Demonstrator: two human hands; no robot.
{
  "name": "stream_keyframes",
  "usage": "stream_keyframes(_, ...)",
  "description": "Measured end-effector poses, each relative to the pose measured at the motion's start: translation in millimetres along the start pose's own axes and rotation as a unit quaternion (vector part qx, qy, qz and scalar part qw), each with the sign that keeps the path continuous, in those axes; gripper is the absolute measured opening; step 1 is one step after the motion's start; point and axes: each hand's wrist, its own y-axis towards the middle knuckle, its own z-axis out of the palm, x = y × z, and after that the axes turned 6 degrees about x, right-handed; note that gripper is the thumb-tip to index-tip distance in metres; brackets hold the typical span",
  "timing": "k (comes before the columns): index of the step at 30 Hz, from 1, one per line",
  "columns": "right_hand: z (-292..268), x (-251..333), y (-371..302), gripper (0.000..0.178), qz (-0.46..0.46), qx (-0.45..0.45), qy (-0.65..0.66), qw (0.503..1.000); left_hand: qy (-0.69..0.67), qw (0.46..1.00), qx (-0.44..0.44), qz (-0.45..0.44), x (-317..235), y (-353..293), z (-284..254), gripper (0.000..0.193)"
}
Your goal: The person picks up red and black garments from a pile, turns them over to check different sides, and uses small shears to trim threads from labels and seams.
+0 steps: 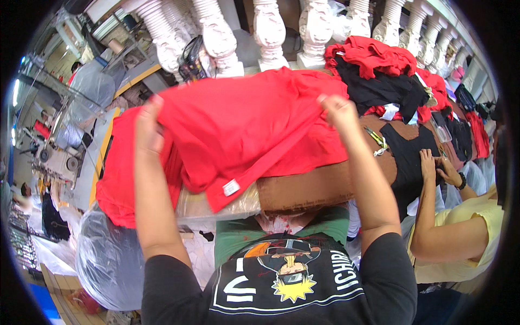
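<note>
A red garment (pixel 254 119) is spread between my two hands over a brown-covered work surface (pixel 306 189). Its lower corner hangs toward me and bears a small white label (pixel 231 187). My left hand (pixel 149 127), a little blurred, is closed on the garment's left edge. At the upper right edge my right hand (pixel 338 111) pinches the cloth between closed fingers. More red cloth (pixel 116 189) lies under and beside my left forearm, draped over the surface's left end.
Red and black garments (pixel 379 76) are heaped at the back right, near yellow thread snips (pixel 375 138). On the right a co-worker's hands (pixel 433 168) rest at a black garment (pixel 403 154). White balusters (pixel 269 32) line the back. A plastic-wrapped bundle (pixel 108 260) and sewing machine (pixel 57 162) stand left.
</note>
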Motion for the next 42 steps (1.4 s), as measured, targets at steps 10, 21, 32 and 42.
stream_keyframes(10,-125.6,232.6,43.4,0.04,-0.277,-0.043,0.119,0.953,0.083,0.926,-0.165,0.328,-244.4,-66.6,-34.7,0.034)
stream_keyframes(21,140.3,258.3,104.5,0.023,-0.33,0.229,0.281,0.872,0.199,0.804,-0.351,0.437,-272.5,-124.6,-135.8,0.033)
stream_keyframes(32,194.6,200.7,122.7,0.033,-0.064,0.243,-0.053,0.967,0.315,0.86,-0.261,0.306,-260.0,-195.5,-150.2,0.038)
stream_keyframes(42,-49.9,164.3,60.9,0.025,-0.044,0.299,-0.613,0.73,0.327,0.926,0.005,0.191,-70.5,-6.5,25.4,0.015)
